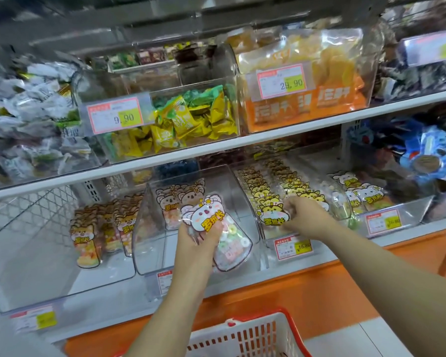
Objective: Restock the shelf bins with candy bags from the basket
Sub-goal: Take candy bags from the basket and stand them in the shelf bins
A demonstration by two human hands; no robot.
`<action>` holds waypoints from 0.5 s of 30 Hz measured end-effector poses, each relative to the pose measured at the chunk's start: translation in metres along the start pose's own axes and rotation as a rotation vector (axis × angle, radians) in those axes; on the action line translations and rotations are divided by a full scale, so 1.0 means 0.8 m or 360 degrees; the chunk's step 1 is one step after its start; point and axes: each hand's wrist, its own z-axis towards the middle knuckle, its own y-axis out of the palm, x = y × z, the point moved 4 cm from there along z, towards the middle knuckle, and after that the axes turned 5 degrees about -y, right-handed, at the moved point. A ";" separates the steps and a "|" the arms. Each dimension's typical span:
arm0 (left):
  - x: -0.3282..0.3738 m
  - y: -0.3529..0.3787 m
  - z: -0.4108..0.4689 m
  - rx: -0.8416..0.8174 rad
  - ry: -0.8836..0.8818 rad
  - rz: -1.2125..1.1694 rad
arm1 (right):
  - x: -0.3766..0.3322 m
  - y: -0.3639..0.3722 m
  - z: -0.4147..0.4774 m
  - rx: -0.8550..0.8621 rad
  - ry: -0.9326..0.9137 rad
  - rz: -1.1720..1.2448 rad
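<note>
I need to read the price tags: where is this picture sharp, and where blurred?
Head view: sharp mid-frame, the 29.90 tag reads clearly; the grey-white bags at left and the top-right tag are blurred; the shelf edge bows slightly, wide-angle.

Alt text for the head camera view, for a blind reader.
The left hand holds a bear-faced candy bag at a clear bin; the right hand grips a tiger-faced candy bag in the next bin, above a basket.

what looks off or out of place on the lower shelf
Nothing spilled or torn. What stands out is the middle clear bin: only a few koala candy bags stand at its back, while tiger candy bags stand in full rows alongside. The left hand holds another koala bag at its mouth.
</note>
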 end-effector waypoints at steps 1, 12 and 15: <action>0.001 0.001 -0.001 0.0000 -0.0003 0.0004 | 0.001 -0.001 0.000 -0.0006 0.0013 0.0036; 0.009 0.001 -0.002 0.0024 -0.0013 0.0056 | -0.001 0.002 0.008 0.0175 -0.0094 -0.0036; 0.009 0.005 -0.007 0.0015 -0.0030 0.0054 | 0.001 0.006 0.006 0.0157 -0.0104 -0.0110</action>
